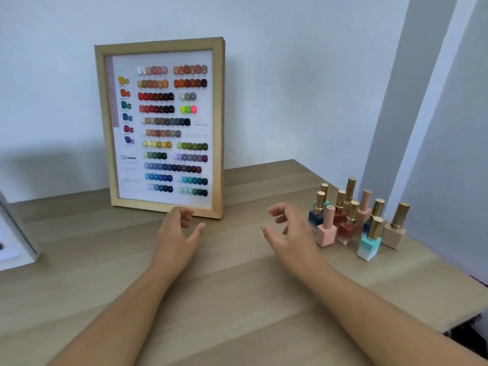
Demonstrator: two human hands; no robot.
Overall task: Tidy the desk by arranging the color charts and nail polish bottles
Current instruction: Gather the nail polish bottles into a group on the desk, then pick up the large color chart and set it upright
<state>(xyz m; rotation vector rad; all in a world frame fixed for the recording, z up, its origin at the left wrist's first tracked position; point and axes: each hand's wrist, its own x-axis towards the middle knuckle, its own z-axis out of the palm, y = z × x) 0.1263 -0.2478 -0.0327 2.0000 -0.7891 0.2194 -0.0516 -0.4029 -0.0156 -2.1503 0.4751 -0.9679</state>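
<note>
A pale wood-grain counter [237, 299] runs to a plain light wall [290, 88] and a corner at the far right. The framed color chart [161, 128] stands upright at the far side against the wall. Nail polish bottles [353, 217] cluster at the right. The left hand [177, 231] and right hand [287, 228] hover between them, each grip wide and holding nothing. A white object [13, 233] sits at the left edge.

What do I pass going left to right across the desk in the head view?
White box at the left edge → framed color chart leaning on the wall → left hand → right hand → cluster of nail polish bottles.
</note>
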